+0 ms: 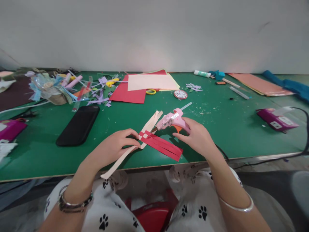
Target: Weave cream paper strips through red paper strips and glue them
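Observation:
Red paper strips (pixel 165 145) and cream paper strips (pixel 151 122) cross in a small woven checker patch near the table's front edge. My left hand (pixel 125 141) pinches the patch's left side and one loose cream strip (pixel 118 162), which hangs over the edge. In my right hand (pixel 199 137) is a pink hot glue gun (pixel 172 119) with an orange trigger and a clear glue stick out of its back. The gun's nozzle points down-left and meets or hovers just over the weave; I cannot tell which.
A black phone (pixel 78 125) lies left of my left hand. Behind are red and cream paper sheets (pixel 147 82), yellow-handled scissors (pixel 151 91), a round pin case (pixel 180 94), purple paper scraps (pixel 102 91) and a glue tube (pixel 202 74). A purple packet (pixel 277 119) lies at right near a black cable (pixel 307 138).

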Demonstrator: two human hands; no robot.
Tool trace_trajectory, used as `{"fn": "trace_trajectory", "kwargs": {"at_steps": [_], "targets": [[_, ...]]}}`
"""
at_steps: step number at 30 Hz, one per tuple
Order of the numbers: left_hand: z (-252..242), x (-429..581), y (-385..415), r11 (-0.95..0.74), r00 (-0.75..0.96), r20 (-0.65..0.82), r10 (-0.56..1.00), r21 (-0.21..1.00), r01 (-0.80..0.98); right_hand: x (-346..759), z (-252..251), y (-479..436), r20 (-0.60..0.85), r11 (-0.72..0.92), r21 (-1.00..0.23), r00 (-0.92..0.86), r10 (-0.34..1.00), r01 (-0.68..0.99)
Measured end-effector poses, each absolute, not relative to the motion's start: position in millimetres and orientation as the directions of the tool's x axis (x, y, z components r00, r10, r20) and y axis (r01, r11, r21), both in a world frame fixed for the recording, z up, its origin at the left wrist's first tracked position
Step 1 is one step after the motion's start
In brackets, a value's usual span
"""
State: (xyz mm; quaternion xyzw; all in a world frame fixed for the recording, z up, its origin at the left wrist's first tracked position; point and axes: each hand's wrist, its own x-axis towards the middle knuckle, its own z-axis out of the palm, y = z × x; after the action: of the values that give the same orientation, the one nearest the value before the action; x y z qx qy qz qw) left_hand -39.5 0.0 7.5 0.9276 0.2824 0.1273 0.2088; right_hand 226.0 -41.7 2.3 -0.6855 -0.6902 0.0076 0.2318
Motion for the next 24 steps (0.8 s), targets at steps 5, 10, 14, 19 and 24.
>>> {"fn": "trace_trajectory", "kwargs": {"at_steps": [5,10,14,19,24], "targets": [[6.1,-42.2,1.5,-0.760,0.818,0.103,0.566,0.450,0.469,220.1,2.3,-40.6,0.294,0.085,-0.310,0.011,0.956,0.947],[6.5,-43.5,0.6,-0.766,0.816,0.097,0.570,0.421,0.485,211.4,3.0,-40.8,0.248,0.140,-0.304,-0.063,0.967,0.942],[8.8,-43.5,-1.7,-0.738,0.803,0.069,0.592,0.447,0.505,208.8,4.1,-41.8,0.230,0.155,-0.323,-0.081,0.970,0.934],[9.6,-44.0,-4.7,-0.715,0.780,0.099,0.618,0.484,0.505,207.2,5.6,-41.8,0.206,0.113,-0.352,-0.040,0.978,0.929],[6.5,-44.0,-4.4,-0.677,0.736,0.104,0.670,0.492,0.547,208.3,9.9,-41.1,0.168,0.075,-0.436,-0.001,0.986,0.897]]}}
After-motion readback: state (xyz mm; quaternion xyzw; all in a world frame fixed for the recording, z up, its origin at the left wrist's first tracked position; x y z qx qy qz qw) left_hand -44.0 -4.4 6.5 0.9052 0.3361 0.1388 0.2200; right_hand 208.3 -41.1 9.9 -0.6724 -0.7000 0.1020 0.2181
